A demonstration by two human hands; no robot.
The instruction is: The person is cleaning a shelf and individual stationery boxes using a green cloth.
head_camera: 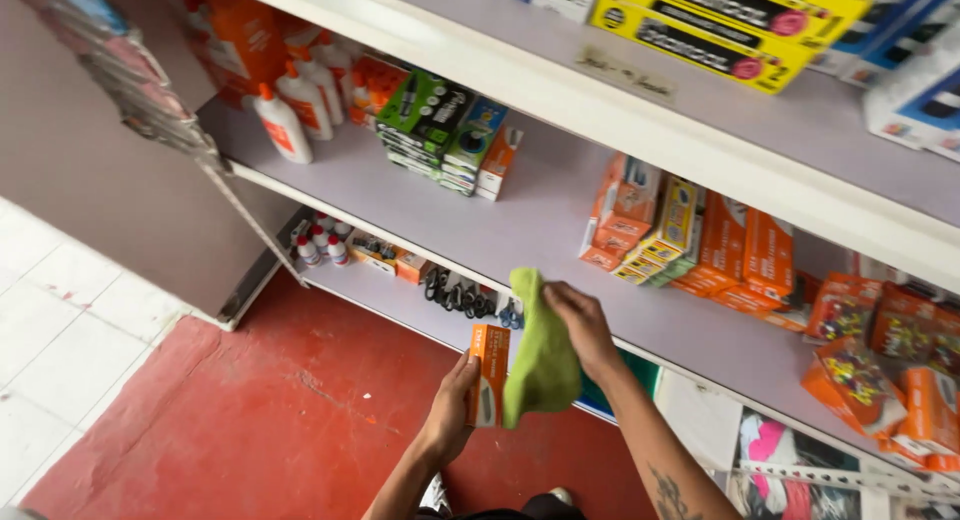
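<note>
Hands hold a flat orange box (489,374) and soft green cloth (541,355).

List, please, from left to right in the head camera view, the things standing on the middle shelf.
white glue bottles → green and blue box stack → orange and yellow box group → orange packets

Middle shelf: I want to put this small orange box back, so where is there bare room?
The middle shelf is bare between the green box stack and the orange box stacks, and along its front edge. The right end, with loose orange packets, is crowded.
</note>
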